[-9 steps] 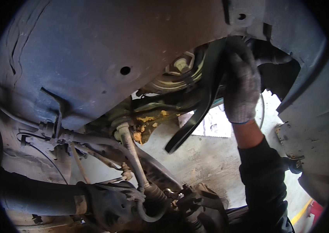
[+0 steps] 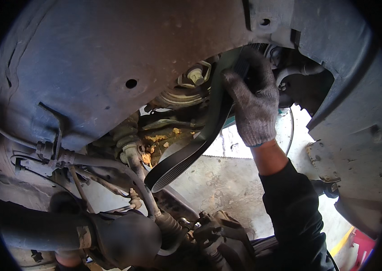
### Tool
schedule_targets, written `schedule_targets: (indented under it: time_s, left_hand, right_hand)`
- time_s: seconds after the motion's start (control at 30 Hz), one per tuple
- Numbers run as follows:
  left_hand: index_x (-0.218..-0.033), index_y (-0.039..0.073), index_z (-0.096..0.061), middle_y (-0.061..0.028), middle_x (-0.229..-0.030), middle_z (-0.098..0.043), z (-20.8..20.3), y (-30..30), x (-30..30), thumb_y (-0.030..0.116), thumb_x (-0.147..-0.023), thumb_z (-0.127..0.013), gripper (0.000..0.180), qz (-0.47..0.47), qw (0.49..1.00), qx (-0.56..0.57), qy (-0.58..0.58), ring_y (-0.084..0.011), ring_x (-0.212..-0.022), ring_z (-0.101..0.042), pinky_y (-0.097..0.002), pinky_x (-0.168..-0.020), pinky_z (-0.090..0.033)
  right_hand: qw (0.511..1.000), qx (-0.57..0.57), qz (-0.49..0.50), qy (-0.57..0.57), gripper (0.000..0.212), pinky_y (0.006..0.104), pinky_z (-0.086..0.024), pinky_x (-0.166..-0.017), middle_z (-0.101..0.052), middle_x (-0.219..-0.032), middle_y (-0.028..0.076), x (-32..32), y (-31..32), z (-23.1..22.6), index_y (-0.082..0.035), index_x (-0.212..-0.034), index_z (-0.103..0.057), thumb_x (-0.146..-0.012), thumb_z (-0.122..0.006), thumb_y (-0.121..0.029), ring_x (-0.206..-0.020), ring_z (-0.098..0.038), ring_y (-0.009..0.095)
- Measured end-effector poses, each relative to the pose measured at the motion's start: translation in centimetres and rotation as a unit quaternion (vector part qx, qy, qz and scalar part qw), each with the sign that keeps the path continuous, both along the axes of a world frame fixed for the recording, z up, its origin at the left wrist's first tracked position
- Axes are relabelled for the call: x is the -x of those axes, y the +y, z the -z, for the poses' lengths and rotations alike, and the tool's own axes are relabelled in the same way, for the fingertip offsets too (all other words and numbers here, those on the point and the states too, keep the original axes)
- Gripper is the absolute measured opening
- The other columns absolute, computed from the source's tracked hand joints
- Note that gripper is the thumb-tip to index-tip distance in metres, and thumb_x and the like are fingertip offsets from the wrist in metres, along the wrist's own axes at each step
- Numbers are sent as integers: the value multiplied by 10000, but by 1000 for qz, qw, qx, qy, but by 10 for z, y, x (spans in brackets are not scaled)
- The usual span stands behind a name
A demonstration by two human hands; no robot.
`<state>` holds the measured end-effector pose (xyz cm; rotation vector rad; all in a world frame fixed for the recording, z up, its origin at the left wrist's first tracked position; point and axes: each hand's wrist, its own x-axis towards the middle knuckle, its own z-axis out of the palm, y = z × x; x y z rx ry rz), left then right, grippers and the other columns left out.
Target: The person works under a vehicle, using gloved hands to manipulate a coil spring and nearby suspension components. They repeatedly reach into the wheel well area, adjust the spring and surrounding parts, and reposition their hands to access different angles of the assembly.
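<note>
Where a label shows: a pale tag [image 2: 84, 237] sits on the dark shaft [image 2: 33, 228] at lower left, any marks on it too small to read
White sheet [image 2: 236, 143]: dark marks on it, not legible, beyond the belt and the right wrist
Ribbed belt [image 2: 182, 158]: hangs in a long narrow loop from the right hand, just left of the palm, its lower bend down and to the left, well apart from the left hand
Right hand [image 2: 258, 106]: in a grey knitted glove, closed on the upper part of the belt, thumb across its near face
Left hand [image 2: 64, 203]: seems to be the dark, mostly hidden shape behind the shaft, with bare wrist below; cannot tell whether it grips
Pulley [image 2: 177, 98]: left of the belt's upper run, a pale bolt [image 2: 196, 77] at its centre
Grey panel [image 2: 82, 63]: spreads above the belt and pulley, pierced by a round hole
</note>
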<state>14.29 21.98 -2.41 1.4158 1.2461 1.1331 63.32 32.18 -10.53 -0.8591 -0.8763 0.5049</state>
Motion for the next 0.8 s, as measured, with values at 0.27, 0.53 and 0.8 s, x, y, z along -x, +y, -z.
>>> schedule_targets:
  time_s: [0.27,0.53,0.8]
  left_hand:
    - [-1101,10,-614,-148,-1067,-674,-7,125,-66,190,-966,-644,227,357,899,249,54,-276,-924,-681,-439,-702,-598]
    - [-1147,25,-655,-136,-1101,-680,25,148,-144,133,-987,-631,195,323,887,-130,303,-249,-1029,-677,-354,-849,-571]
    - [-1169,40,-695,-129,-1064,-720,20,155,-237,104,-872,-750,309,258,800,-354,410,-292,-982,-702,-389,-836,-570]
  right_hand:
    - [995,-8,-73,71,400,243,-544,-794,-613,-1111,55,2,-10,-9,-71,-1352,-521,-969,-633,-33,-943,-603,109]
    - [999,-12,-15,26,321,264,-511,-893,-588,-1193,66,3,-4,1,-65,-1312,-557,-996,-617,-59,-1044,-564,119]
    - [999,-15,-28,22,347,290,-539,-873,-628,-1168,92,3,-2,0,-57,-1318,-563,-978,-634,-61,-1010,-612,145]
